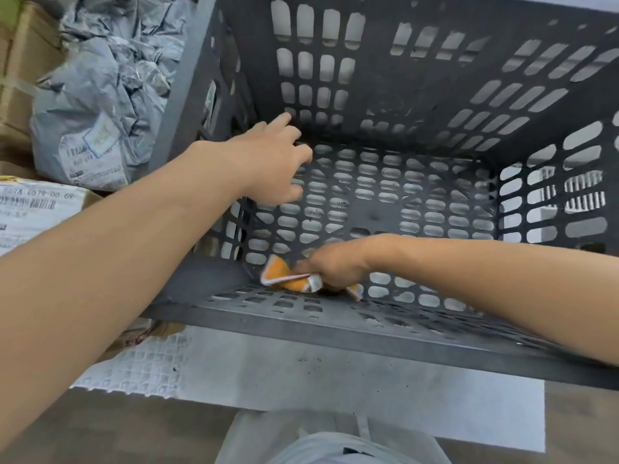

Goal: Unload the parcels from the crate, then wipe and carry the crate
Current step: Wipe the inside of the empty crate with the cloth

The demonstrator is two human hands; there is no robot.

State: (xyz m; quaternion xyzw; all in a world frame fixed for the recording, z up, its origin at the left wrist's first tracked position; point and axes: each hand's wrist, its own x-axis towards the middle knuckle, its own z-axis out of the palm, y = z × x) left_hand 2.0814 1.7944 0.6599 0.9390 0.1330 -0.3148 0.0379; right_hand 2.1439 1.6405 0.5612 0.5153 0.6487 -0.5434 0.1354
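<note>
Across the centre and right of the frame sits your dark grey slotted plastic crate (385,202), emptied, its floor showing only dark specks of grit. Your right hand (335,266) is closed around a folded orange cloth with a white edge (288,276), pressing it onto the crate floor by the near wall at lower centre. Your left hand (268,165) reaches over the left wall with fingers loosely spread, gripping nothing, close to the inner corner.

Unloaded crumpled grey plastic mailer parcels (100,105) lie at upper left, beside a white labelled parcel (37,209) at the left edge.

Judging by the build, the crate will be stiff and fairly light when empty, but bulky. The solid rim looks like the safest hold, 1 hand on each of 2 opposite sides; the slots would also take fingers, though their edges may bite. The cloth is soft and will snag on slot edges, so keep it bunched.
</note>
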